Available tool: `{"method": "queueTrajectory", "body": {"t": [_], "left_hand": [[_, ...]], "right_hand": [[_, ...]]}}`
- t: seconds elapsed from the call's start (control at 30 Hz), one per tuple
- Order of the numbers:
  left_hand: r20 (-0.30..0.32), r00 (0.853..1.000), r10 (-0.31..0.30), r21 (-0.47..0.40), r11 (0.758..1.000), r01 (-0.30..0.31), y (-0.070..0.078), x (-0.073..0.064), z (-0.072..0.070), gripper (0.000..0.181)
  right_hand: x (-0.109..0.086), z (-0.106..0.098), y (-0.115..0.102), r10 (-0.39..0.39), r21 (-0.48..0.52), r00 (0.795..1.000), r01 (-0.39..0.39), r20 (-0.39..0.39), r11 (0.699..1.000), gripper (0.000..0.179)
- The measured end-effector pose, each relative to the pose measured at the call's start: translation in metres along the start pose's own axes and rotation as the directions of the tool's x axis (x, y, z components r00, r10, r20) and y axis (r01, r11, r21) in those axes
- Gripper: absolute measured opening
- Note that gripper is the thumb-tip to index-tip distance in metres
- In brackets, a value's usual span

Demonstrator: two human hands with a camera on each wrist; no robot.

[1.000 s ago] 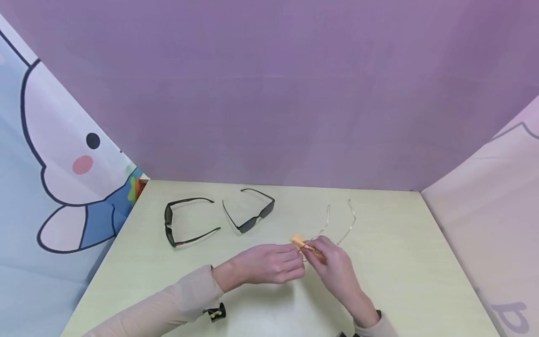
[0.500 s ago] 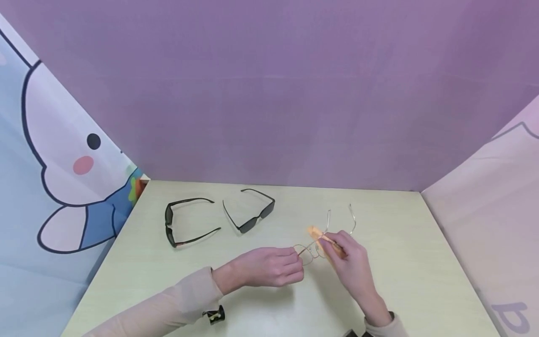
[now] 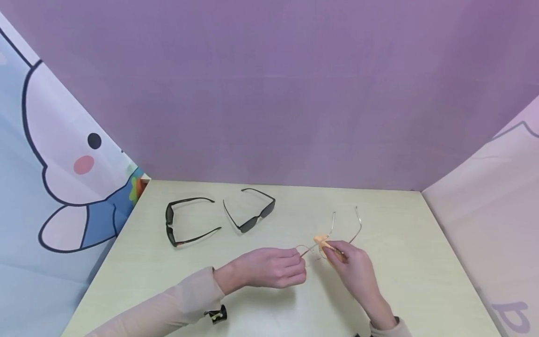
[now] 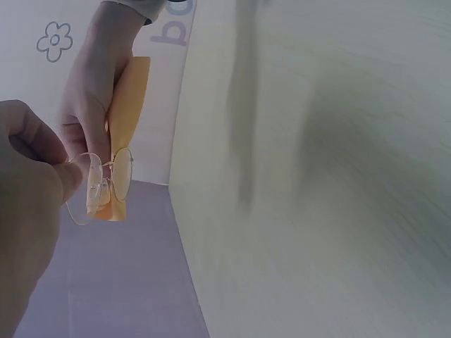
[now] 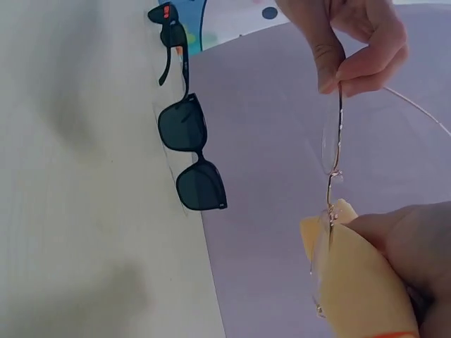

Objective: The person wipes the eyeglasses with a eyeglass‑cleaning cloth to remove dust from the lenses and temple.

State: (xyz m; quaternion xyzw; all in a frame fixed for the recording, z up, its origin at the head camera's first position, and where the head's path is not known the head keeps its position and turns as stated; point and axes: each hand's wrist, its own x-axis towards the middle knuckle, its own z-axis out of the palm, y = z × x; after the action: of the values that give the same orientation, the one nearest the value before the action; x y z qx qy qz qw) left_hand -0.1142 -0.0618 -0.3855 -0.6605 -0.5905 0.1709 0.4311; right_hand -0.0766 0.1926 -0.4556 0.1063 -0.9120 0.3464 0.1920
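Observation:
Between the hands hang thin wire-rimmed eyeglasses (image 4: 131,174) with clear round lenses, held above the table and their temples spread toward the back. My left hand (image 3: 273,267) pinches the frame at its left end with thumb and forefinger. My right hand (image 3: 353,264) grips a yellow-orange cloth (image 5: 370,285) folded over the other lens, as the right wrist view shows. In the left wrist view the cloth's loose part trails beside the right hand, and its lower end shows behind the lenses. The right fingertips are partly hidden by the cloth.
Two pairs of black sunglasses lie on the pale table (image 3: 421,281) with temples unfolded: one pair (image 3: 169,224) at the left, the other (image 3: 249,223) nearer the middle. A purple backdrop (image 3: 269,93) stands behind, with printed cloth panels at both sides.
My right hand has moved right with the cloth, away from the left hand, which stays almost in place. More of the near lens rim shows now. Both sunglasses lie where they were.

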Motion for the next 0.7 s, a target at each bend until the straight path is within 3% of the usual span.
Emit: {"method": "queueTrajectory", "body": {"t": [0.13, 0.33, 0.57, 0.7], "left_hand": [[0.006, 1.000, 0.012, 0.000, 1.000, -0.012, 0.0021, -0.0008, 0.0013, 0.032], [0.002, 1.000, 0.003, -0.004, 1.000, -0.003, 0.0037, -0.0015, 0.0020, 0.032], [-0.005, 1.000, -0.015, -0.007, 1.000, 0.015, 0.0023, -0.0014, 0.0022, 0.030], [-0.008, 1.000, -0.025, -0.016, 1.000, 0.025, 0.0013, -0.0016, 0.0023, 0.033]], "right_hand": [[-0.0020, 0.0021, 0.0006, -0.021, -0.030, 1.000, 0.021, 0.018, 0.999, 0.012], [-0.0038, 0.0044, -0.0002, -0.030, -0.192, 0.999, 0.022, -0.040, 0.981, 0.011], [-0.0017, 0.0077, -0.0042, -0.001, -0.049, 1.000, 0.002, 0.015, 0.999, 0.010], [0.0012, 0.0087, 0.0039, -0.022, -0.111, 0.999, 0.019, -0.028, 0.994, 0.011]]}}
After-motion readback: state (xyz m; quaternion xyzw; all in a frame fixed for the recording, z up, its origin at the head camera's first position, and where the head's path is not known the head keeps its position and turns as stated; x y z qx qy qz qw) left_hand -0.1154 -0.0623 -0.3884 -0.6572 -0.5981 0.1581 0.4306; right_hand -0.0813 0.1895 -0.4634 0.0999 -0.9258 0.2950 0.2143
